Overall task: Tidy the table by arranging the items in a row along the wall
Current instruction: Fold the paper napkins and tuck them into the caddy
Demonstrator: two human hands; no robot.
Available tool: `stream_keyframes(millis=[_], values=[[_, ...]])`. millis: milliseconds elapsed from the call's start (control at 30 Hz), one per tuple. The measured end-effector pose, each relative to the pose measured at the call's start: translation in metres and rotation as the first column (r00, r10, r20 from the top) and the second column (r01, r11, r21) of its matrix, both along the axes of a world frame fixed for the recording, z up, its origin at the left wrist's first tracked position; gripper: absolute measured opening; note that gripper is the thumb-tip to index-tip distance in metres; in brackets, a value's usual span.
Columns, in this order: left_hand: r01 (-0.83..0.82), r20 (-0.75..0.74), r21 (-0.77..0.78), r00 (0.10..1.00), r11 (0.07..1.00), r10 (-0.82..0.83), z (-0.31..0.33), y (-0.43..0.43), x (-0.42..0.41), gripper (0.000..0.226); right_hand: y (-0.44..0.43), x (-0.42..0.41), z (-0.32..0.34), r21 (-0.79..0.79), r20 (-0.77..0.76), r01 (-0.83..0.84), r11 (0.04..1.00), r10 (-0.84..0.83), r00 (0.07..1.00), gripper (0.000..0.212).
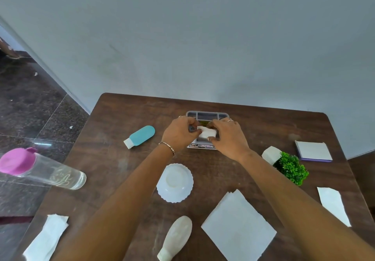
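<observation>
A grey compartment tray [207,115] lies on the brown table [263,127] near the wall. Over it, my left hand [179,133] and my right hand [228,137] both pinch a small white folded piece [206,133]. A teal bottle [141,136] lies on its side left of the tray. An upturned white scalloped bowl [175,182] sits between my forearms. A white bottle [176,238] lies near the front edge. A small potted plant [288,165] is tipped over at the right.
A clear bottle with a pink lid [40,168] lies at the table's left edge. White napkins lie at front left [47,238], front centre [239,228] and right [332,204]. A notepad [313,151] sits at the far right. Dark floor lies to the left.
</observation>
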State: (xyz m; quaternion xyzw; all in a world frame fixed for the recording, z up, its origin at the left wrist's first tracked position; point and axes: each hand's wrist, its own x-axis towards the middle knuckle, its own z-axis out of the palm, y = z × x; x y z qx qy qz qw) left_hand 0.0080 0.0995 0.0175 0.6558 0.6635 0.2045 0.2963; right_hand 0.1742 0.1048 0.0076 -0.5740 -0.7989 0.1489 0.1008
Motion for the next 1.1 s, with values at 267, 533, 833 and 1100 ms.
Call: stream_keyframes(millis=[267,533,833,1100], values=[[-0.002,0.025,0.034,1.000,0.999,0.001,-0.002,-0.005,-0.001,0.025,-0.006,0.005,-0.002,0.007,-0.056,0.045,0.999,-0.044,0.997,0.042],[-0.135,0.170,0.069,0.978,0.988,0.122,0.004,-0.037,-0.025,0.030,-0.023,-0.007,0.006,0.015,-0.154,0.028,0.999,-0.026,0.988,0.057],[-0.501,0.249,-0.002,0.838,0.865,0.486,-0.015,-0.142,-0.118,0.024,-0.092,-0.127,-0.002,0.066,-0.377,-0.290,0.955,0.293,0.879,0.037],[-0.914,0.091,-0.060,0.395,0.400,0.914,-0.052,-0.270,-0.227,0.028,-0.149,-0.212,-0.024,-0.110,-0.194,-0.636,0.763,0.612,0.767,0.036]])
